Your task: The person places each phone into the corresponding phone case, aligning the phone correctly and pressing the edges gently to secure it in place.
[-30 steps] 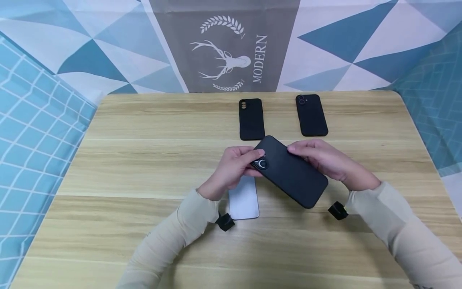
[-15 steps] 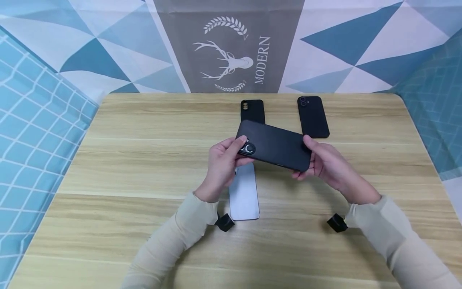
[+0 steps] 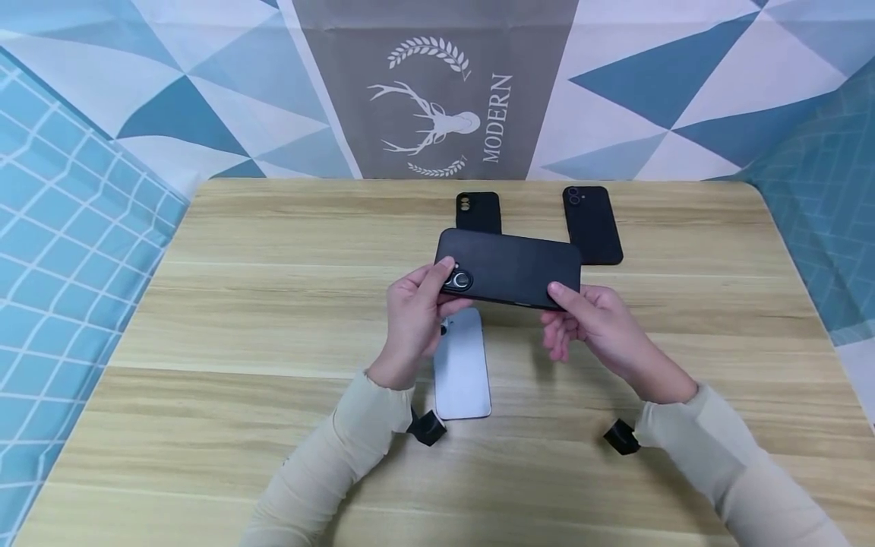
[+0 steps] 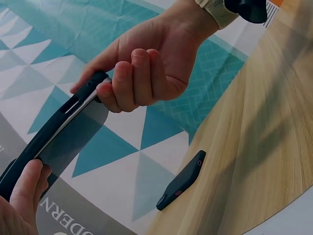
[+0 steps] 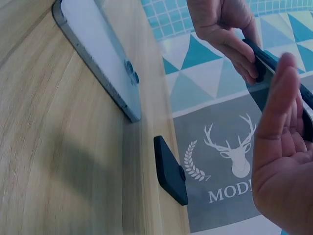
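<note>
A phone in a black case (image 3: 513,266) is held up above the table, its back facing the head camera. My left hand (image 3: 413,315) grips the camera end, thumb on the back beside the lens ring. At the opposite end my right hand (image 3: 601,327) pinches a corner between thumb and fingers. The left wrist view shows the case's edge (image 4: 66,110) and the phone's dark screen side. Below the left hand lies a white phone (image 3: 462,368), its top partly covered by that hand.
Toward the back of the wooden table (image 3: 273,319) lie a black phone case (image 3: 478,214) with open camera holes, partly hidden by the held phone, and a black phone or cased phone (image 3: 592,226) to its right. Patterned cloth (image 3: 615,99) hangs behind.
The cased phone has turned from a steep slant to nearly level and shifted left and up. My left hand moved left with it; my right hand changed its hold from the long edge to the lower end.
</note>
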Motion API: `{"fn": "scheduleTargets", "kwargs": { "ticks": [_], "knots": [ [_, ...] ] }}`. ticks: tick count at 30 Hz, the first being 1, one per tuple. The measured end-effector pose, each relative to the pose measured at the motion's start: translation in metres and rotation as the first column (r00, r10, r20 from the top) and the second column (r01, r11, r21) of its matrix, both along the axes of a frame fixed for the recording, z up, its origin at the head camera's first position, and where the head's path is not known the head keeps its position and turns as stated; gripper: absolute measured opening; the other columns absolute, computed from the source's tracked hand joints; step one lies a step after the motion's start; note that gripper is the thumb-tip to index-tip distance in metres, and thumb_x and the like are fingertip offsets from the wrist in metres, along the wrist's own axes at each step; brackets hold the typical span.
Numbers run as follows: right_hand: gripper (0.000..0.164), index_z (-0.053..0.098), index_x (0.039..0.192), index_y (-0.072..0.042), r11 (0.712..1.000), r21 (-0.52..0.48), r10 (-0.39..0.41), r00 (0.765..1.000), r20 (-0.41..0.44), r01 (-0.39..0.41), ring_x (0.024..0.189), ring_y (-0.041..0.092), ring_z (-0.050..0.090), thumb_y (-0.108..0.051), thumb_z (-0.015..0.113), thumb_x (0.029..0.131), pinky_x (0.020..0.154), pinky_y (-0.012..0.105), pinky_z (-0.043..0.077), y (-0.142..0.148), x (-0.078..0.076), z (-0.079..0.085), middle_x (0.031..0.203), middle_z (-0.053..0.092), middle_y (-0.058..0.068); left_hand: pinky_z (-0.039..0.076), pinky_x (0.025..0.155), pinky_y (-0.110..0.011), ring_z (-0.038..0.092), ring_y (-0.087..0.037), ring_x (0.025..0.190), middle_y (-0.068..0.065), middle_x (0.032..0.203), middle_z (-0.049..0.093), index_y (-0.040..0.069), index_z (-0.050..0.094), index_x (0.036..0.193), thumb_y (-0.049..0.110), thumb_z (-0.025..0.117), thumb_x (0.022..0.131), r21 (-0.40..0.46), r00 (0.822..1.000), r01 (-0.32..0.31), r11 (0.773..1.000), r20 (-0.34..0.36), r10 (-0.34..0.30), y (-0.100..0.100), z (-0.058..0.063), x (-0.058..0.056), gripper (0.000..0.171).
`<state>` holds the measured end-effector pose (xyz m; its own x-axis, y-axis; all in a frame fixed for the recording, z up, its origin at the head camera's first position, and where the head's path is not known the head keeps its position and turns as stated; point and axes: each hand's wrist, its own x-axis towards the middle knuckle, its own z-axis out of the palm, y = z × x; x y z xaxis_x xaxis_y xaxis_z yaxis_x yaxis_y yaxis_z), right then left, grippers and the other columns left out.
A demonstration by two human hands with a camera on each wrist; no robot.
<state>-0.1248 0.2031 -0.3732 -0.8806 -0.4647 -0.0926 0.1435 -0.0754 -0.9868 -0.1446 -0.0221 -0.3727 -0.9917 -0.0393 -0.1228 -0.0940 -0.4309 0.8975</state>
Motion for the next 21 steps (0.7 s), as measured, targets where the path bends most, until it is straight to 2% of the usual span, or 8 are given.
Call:
{"fn": "scheduleTargets", "kwargs": {
  "ticks": [6, 15, 21],
  "knots": [
    [0.040, 0.063, 0.071, -0.010, 0.996, -0.005, -0.087, 0.996, -0.005, 0.087, 0.044, 0.012, 0.055, -0.025, 0.041, 0.101, 0.041, 0.027, 0.049, -0.005, 0.002, 0.001, 0.056, 0.063, -0.002, 0.057, 0.054, -0.020, 0.068, -0.011, 0.058, -0.003, 0.071, 0.070, -0.017, 0.060, 0.102, 0.009, 0.054, 0.093, 0.011, 1.000, -0.002, 1.000, -0.002, 0.002, 0.001, 0.001, 0.001, 0.028],
    [0.045, 0.062, 0.066, -0.009, 0.990, -0.076, -0.119, 0.993, -0.003, 0.118, 0.040, 0.011, 0.051, -0.025, 0.039, 0.101, 0.036, 0.026, 0.044, -0.010, 0.004, 0.001, 0.052, 0.061, -0.002, 0.057, 0.053, -0.020, 0.068, -0.012, 0.056, -0.004, 0.070, 0.070, -0.010, 0.062, 0.093, 0.009, 0.054, 0.093, 0.050, 1.000, -0.016, 0.999, 0.014, 0.016, 0.000, -0.001, 0.001, 0.021],
    [0.049, 0.056, 0.062, -0.010, 0.977, 0.025, -0.212, 0.977, -0.017, 0.213, 0.039, 0.011, 0.049, -0.033, 0.038, 0.101, 0.037, 0.025, 0.044, -0.012, 0.005, 0.002, 0.050, 0.058, -0.003, 0.057, 0.051, -0.020, 0.068, -0.012, 0.056, -0.004, 0.070, 0.069, -0.010, 0.063, 0.092, 0.008, 0.056, 0.092, 0.050, 0.998, -0.064, 0.997, 0.033, 0.062, -0.001, -0.003, 0.000, 0.019]
  ]
}}
